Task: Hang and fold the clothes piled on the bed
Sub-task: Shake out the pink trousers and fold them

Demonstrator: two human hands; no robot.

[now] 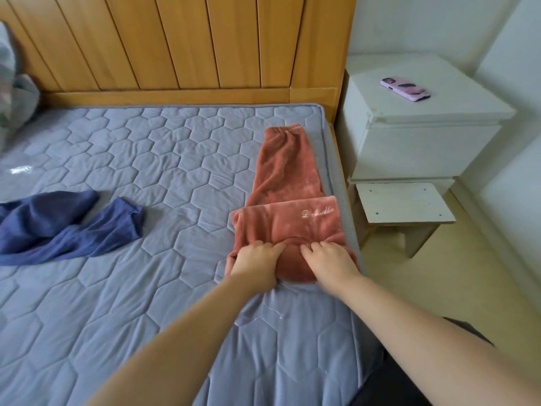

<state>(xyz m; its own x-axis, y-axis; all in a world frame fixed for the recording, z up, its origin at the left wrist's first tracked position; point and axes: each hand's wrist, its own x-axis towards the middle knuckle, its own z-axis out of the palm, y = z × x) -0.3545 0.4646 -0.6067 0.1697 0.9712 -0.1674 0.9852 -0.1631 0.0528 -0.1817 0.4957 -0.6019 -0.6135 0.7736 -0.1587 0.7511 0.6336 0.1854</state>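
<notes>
Your left hand [257, 260] and right hand [328, 259] sit side by side on the near end of the rust-coloured fleece trousers [285, 200], fingers curled down into the plush and gripping a fold of it each, thumbs turned toward one another over a small dark gap in the cloth. That paired grip looks chosen to keep the near edge square while you tuck or roll it, since a thick fleece like this tends to spring open if only one side is held. Both forearms reach forward and slightly inward from the bottom of the view, wrists low and close to the mattress [131, 171]. The trousers lie lengthwise along the mattress's right edge, one layer already doubled over so the embroidered script faces up, the cuffed end pointing at the wooden headboard [175, 39]. Well apart to the left a blue garment [58, 227] lies crumpled and unfolded, likely next. Beyond the bed, a phone [405, 89] rests on the white nightstand [424, 127], with a small stool [404, 203] below it.
</notes>
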